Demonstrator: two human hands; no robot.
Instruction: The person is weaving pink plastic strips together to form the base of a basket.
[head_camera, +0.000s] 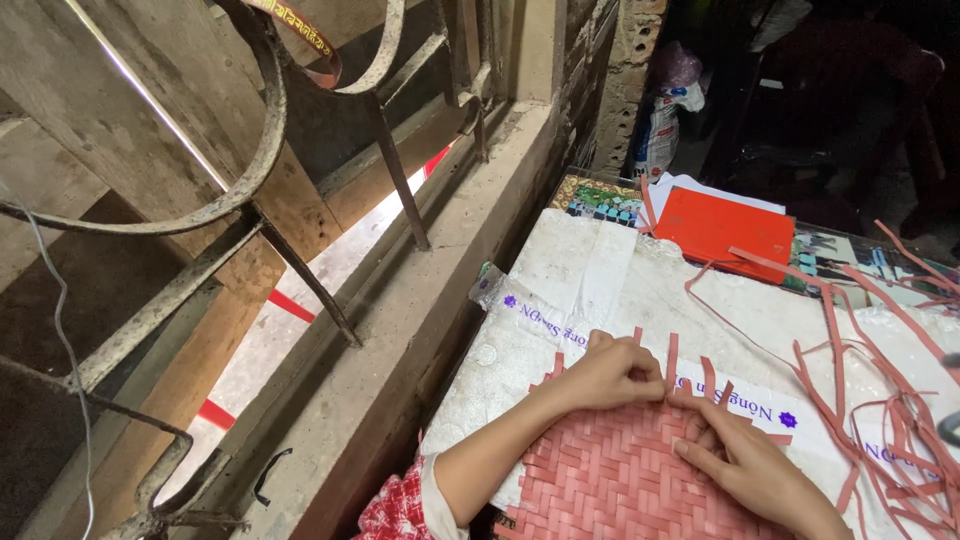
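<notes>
A pink woven mat (610, 480) of flat strips is spread on the white plastic sheet (600, 270) that covers the bench (590, 195). The mat lies at the near edge of the bench and runs out of the bottom of the view. Its far edge is unfinished: short strip ends (672, 358) stand up from it in a row.

The left hand (615, 372) is curled over that far edge, with its fingers bent down onto the weave and strip ends just beside them; whether a strip is pinched cannot be told. The right hand (745, 460) is laid flat on the mat, fingers stretched toward the left hand and pressed on the weave, nothing being grasped. The two hands are nearly touching.

To the right, a tangle of loose pink strips (880, 420) is spread over the sheet, near the right hand. Beyond the mat, a bare stretch of sheet is left open up to a red folder (725, 232) at the far edge. To the left, the bench is bounded closely by a concrete ledge (420, 320) and a rusted metal grille (250, 170).
</notes>
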